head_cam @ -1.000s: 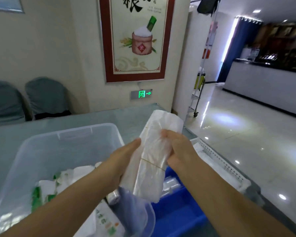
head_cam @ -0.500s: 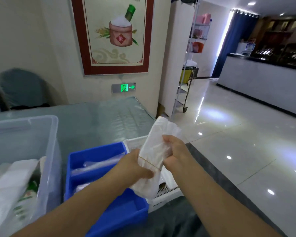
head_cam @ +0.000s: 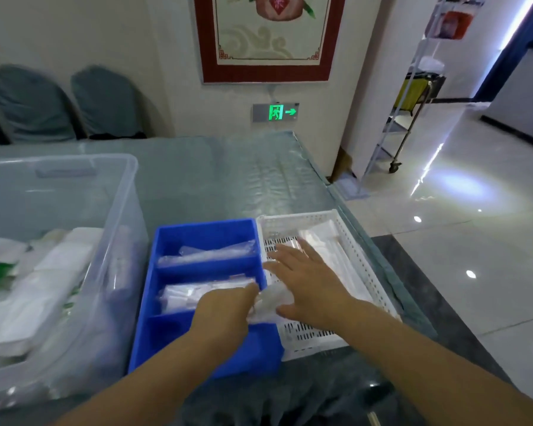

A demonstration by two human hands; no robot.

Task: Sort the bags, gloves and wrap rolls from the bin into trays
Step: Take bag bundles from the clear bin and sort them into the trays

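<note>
Glass-topped and grey-green, the surface (head_cam: 222, 173) runs back to a cream wall with a red-framed poster (head_cam: 268, 38) and a green exit sign (head_cam: 276, 112), with a glossy tiled floor (head_cam: 480, 241) off to the right. On it stand a large clear plastic bin (head_cam: 117, 210) at the left, a blue divided plastic tray (head_cam: 206, 229) in the middle and a white perforated plastic tray (head_cam: 366, 272) touching its right side.

A second ago both hands held a banded bundle of clear plastic bags (head_cam: 268, 302) up in the air over the bin; half a second ago it hung above the trays. Now the bundle is down in the white tray, against its left wall where it meets the blue tray. The left hand (head_cam: 225, 312) has its grip at the bundle's near end, though blur hides whether the fingers pinch it or only touch it. The right hand (head_cam: 311, 281) lies flat on top with fingers spread and straight, pressing the bags down.

That suggests this item is as good as sorted: it only needs letting go. The bin holds plenty more white and green packets (head_cam: 43, 272), so most of the sorting looks to be ahead. The blue tray's two far compartments already hold clear packets (head_cam: 210, 253).
</note>
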